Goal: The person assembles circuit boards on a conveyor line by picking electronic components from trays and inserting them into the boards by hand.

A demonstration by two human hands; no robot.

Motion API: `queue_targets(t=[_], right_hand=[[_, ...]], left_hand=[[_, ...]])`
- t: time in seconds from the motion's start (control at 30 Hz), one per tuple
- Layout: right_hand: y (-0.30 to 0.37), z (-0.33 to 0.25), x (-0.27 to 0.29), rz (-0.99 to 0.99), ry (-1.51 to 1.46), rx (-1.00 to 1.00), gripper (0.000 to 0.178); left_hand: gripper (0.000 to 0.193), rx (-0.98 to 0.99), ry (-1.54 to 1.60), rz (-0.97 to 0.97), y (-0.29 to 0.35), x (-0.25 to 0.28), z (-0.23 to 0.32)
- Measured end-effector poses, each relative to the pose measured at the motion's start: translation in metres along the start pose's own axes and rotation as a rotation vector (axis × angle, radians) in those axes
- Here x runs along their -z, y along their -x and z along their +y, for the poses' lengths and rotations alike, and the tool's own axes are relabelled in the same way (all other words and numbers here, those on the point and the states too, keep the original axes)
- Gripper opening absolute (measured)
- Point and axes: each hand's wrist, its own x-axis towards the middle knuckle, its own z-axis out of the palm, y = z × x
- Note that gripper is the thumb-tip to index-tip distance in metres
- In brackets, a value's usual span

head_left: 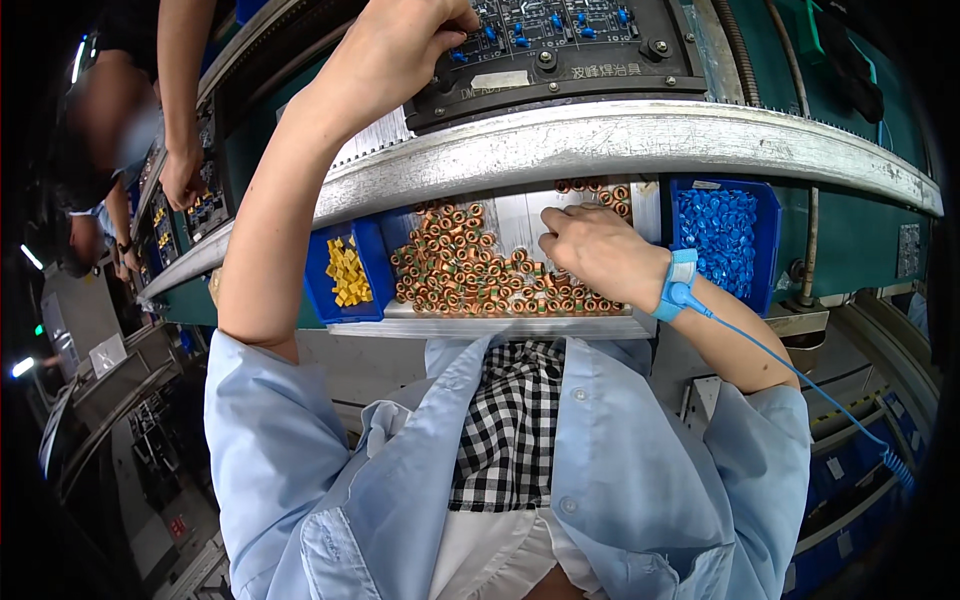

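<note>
My left hand reaches to the circuit board in a black fixture. Its thumb and fingers are closed at the board's left side, beside small blue components; whatever they pinch is hidden. My right hand is over a shallow metal tray of copper-wound ring coils. Its fingers curl down towards the bare metal between the coils, and I cannot make out what is in them. A blue wrist strap with a coiled cord circles my right wrist.
Left of the tray stands a blue bin of yellow block-shaped parts. A blue bin of blue disc-shaped parts is on its right. A metal rail runs between tray and fixture. At far left, a co-worker's hand is over another board.
</note>
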Motion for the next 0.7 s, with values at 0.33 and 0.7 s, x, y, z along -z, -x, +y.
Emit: queue_targets(t=[0.33,0.7], right_hand=[[0.0003,-0.001,0.0033,0.0,0.006,-0.001,0.004],[-0.0005,-0.0024,0.0054,-0.002,0.009,-0.013,0.004]], left_hand=[[0.012,0.053,0.046,0.042,0.002,-0.0041,-0.0001],[0.011,0.021,0.112,0.04,-0.0003,-0.0052,-0.0076]])
